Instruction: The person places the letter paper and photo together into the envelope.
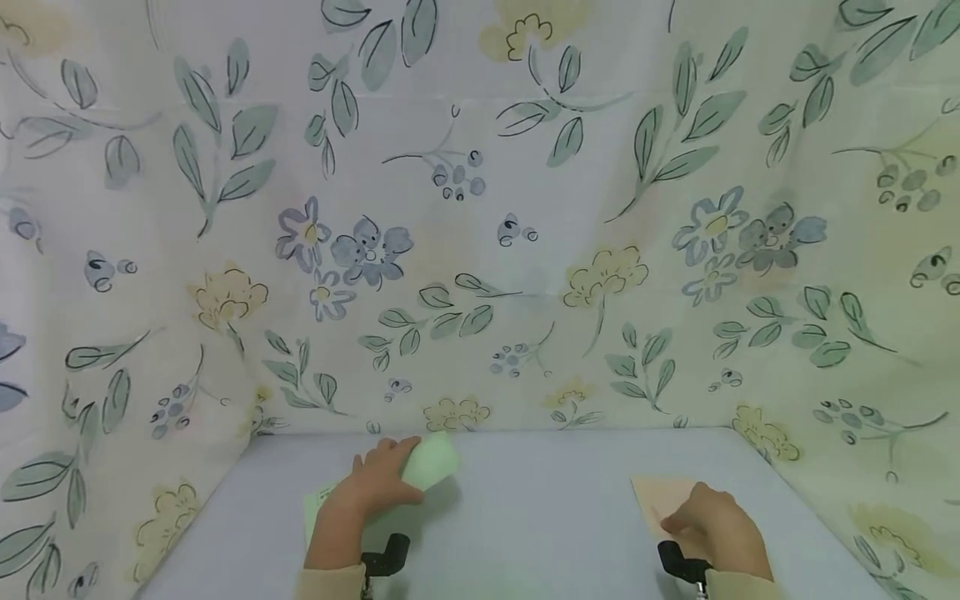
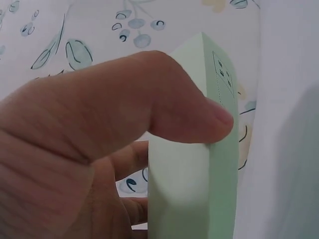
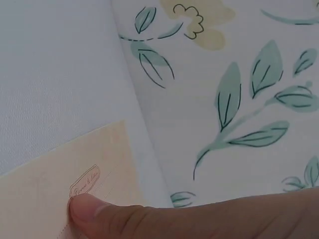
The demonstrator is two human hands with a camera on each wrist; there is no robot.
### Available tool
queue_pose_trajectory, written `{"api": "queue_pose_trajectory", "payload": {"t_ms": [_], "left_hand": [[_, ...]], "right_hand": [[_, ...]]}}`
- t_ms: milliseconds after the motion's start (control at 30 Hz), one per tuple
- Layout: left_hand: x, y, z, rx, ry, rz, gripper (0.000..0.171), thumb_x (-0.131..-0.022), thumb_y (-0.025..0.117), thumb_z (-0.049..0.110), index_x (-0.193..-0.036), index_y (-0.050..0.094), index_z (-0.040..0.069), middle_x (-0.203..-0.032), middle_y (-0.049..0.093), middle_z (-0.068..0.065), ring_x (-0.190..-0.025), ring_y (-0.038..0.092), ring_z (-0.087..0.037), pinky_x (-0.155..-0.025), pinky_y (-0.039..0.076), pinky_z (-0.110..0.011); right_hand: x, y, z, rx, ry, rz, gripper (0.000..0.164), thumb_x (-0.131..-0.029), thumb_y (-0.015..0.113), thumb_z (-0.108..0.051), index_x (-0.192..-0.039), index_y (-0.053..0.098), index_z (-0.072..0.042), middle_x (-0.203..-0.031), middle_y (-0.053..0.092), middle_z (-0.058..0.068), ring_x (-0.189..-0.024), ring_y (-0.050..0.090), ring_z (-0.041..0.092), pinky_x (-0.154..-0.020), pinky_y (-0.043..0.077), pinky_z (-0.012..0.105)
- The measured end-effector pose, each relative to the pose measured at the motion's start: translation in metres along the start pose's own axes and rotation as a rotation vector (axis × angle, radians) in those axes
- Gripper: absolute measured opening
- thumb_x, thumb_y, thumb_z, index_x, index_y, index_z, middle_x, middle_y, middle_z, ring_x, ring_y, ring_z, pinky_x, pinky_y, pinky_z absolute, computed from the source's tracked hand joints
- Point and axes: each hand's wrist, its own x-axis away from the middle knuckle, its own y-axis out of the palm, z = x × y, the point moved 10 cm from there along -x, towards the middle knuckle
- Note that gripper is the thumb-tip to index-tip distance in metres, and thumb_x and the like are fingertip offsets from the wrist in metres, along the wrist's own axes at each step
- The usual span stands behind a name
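A light green sheet of paper [image 1: 432, 461] is in my left hand [image 1: 375, 483], thumb on one side and fingers on the other. In the left wrist view the green sheet [image 2: 179, 184] bends along an upright crease, with a small printed box near its top. Farther right, my right hand [image 1: 712, 521] holds a peach-coloured sheet of paper [image 1: 652, 496]. Up close, the right thumb [image 3: 89, 211] presses on this peach sheet [image 3: 35, 199] beside a small printed label in script and dotted lines. The other right fingers are hidden there.
Both papers are over a white table [image 1: 540, 517]. A cloth [image 1: 480, 250] printed with flowers and leaves hangs behind the table and along its two sides. Black wrist camera mounts [image 1: 386, 556] sit by both hands.
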Motion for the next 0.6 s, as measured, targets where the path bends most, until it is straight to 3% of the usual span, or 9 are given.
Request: {"api": "queue_pose_trajectory", "payload": {"t_ms": [133, 267, 400, 500, 600], "left_hand": [[-0.001, -0.012, -0.004, -0.022, -0.001, 0.035, 0.085, -0.062, 0.075, 0.028, -0.140, 0.044, 0.017, -0.124, 0.047, -0.011, -0.109, 0.045, -0.032, -0.104, 0.011, -0.068], [0.002, -0.023, -0.006, -0.005, -0.013, 0.057, 0.085, -0.064, 0.076, 0.028, -0.141, 0.043, 0.017, -0.125, 0.046, -0.013, -0.112, 0.044, -0.033, -0.104, 0.010, -0.068], [0.012, -0.029, -0.014, -0.007, -0.038, 0.061, 0.085, -0.063, 0.076, 0.028, -0.141, 0.043, 0.016, -0.128, 0.046, -0.012, -0.115, 0.043, -0.034, -0.105, 0.009, -0.067], [0.001, -0.022, -0.002, -0.061, 0.007, 0.051, 0.085, -0.063, 0.075, 0.029, -0.141, 0.043, 0.017, -0.124, 0.048, -0.010, -0.112, 0.044, -0.032, -0.105, 0.012, -0.066], [-0.018, -0.004, 0.027, -0.110, 0.088, 0.008, 0.085, -0.063, 0.074, 0.032, -0.141, 0.043, 0.018, -0.119, 0.049, -0.008, -0.107, 0.045, -0.028, -0.105, 0.014, -0.066]], "right_hand": [[-0.003, -0.010, -0.016, 0.037, -0.029, 0.053, 0.090, -0.065, 0.082, -0.042, -0.118, 0.043, 0.018, -0.101, 0.042, 0.039, -0.093, 0.044, 0.053, -0.081, 0.039, 0.066], [-0.008, -0.024, -0.044, 0.085, -0.108, 0.119, 0.077, -0.065, 0.083, -0.037, -0.112, 0.050, 0.015, -0.099, 0.042, 0.038, -0.090, 0.043, 0.056, -0.077, 0.039, 0.067], [-0.011, -0.015, -0.058, 0.099, -0.128, 0.102, 0.071, -0.066, 0.084, -0.033, -0.108, 0.051, 0.014, -0.098, 0.044, 0.037, -0.088, 0.045, 0.054, -0.079, 0.040, 0.065], [-0.008, -0.008, -0.035, 0.061, -0.059, 0.046, 0.071, -0.072, 0.080, -0.030, -0.112, 0.045, 0.018, -0.102, 0.042, 0.040, -0.091, 0.045, 0.051, -0.080, 0.043, 0.061], [0.003, 0.002, 0.019, -0.097, 0.074, -0.037, 0.058, -0.083, 0.068, -0.016, -0.111, 0.037, 0.024, -0.100, 0.045, 0.039, -0.090, 0.050, 0.046, -0.078, 0.048, 0.050]]}}
